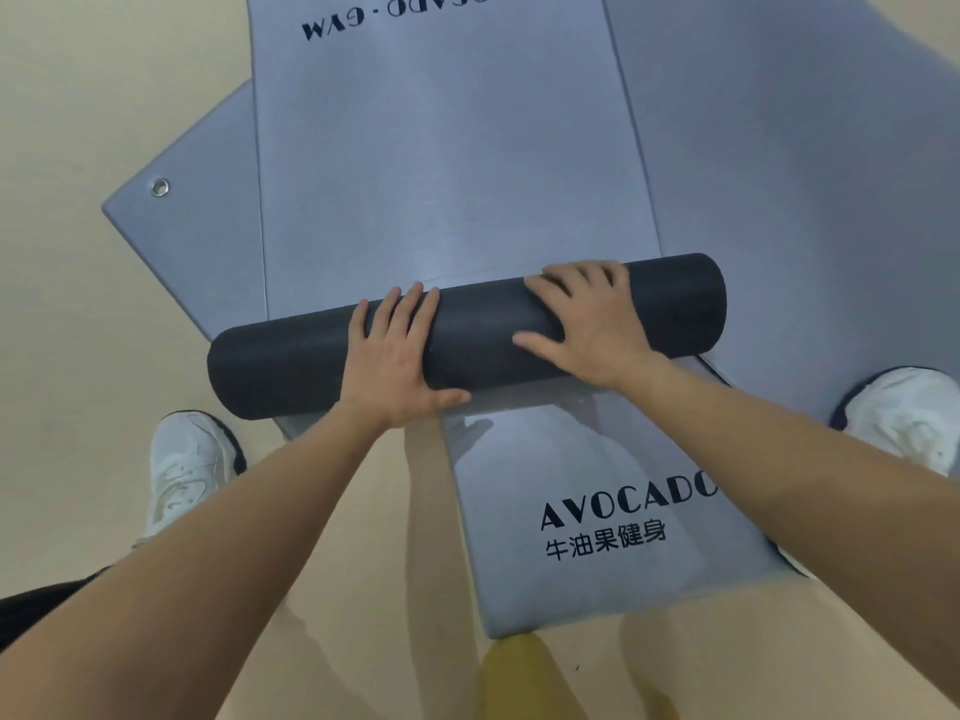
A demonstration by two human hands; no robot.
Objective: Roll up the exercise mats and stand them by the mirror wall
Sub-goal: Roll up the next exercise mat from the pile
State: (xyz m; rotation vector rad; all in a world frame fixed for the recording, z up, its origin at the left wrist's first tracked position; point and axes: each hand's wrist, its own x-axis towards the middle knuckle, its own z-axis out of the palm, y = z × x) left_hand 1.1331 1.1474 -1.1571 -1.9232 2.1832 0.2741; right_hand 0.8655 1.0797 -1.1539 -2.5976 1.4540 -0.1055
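A grey exercise mat (441, 174) printed "AVOCADO GYM" lies flat on the floor, its near end wound into a dark roll (291, 361) lying crosswise. My left hand (400, 361) presses flat on the roll's middle, fingers straight. My right hand (582, 319) lies over the roll's right part, fingers spread across its top. Under this mat lie a second grey mat (597, 522) with "AVOCADO" lettering, nearest me, and a third (805, 174) to the right.
Beige floor (78, 304) surrounds the mats. A metal eyelet (159, 187) sits in a lower mat's left corner. My white shoes stand at the left (187, 470) on the floor and at the right (909, 413) on a mat. A yellowish patch (519, 672) lies near the bottom edge.
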